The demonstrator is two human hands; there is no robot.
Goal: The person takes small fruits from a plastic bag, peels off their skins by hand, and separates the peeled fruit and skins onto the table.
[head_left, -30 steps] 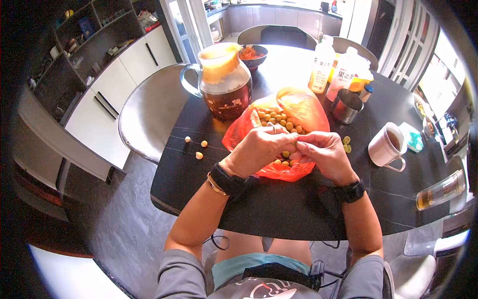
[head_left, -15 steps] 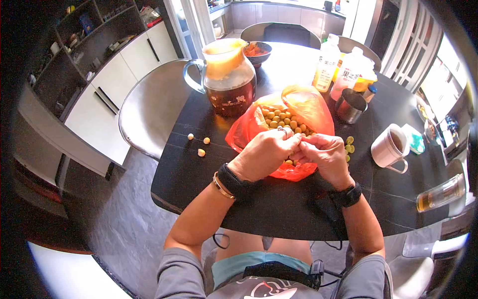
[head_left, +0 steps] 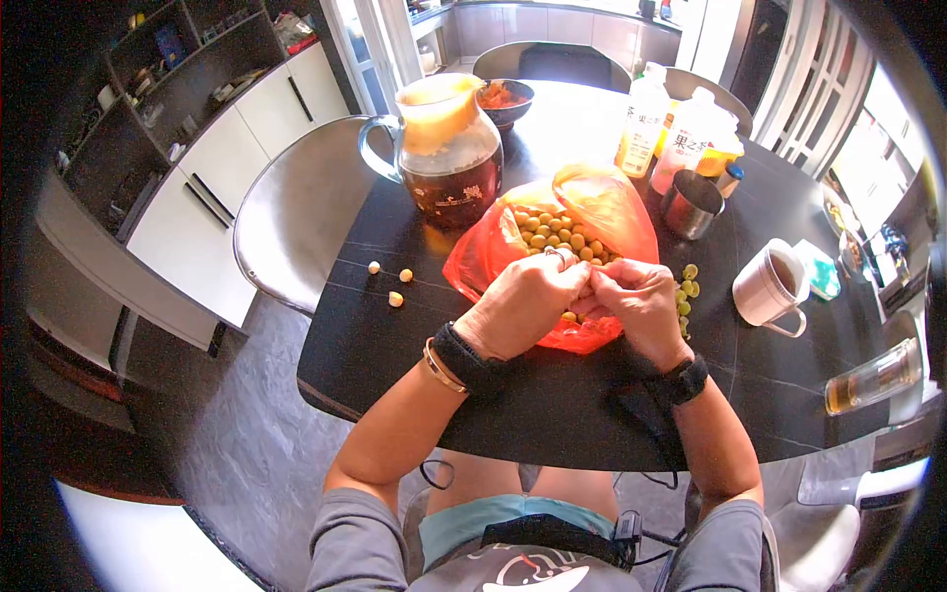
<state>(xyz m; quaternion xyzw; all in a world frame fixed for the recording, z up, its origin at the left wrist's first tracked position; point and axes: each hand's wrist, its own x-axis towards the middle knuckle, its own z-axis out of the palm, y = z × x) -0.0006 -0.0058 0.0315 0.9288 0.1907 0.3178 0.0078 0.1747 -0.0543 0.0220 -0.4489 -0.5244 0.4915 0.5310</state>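
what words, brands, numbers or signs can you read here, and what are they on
"果之" on the pink-bottomed bottle; the next character and the smaller print are unclear.
Characters on the yellow-bottomed bottle: too small to read surely.
Pale markings on the glass jug: too blurred to read.
White lettering on the grey shirt: too partial to read.
No number is legible.

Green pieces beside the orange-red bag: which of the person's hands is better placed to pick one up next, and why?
Probably the right hand: it is nearer the green pieces, which lie on the table just to its right. The left hand would likely have to reach past it.
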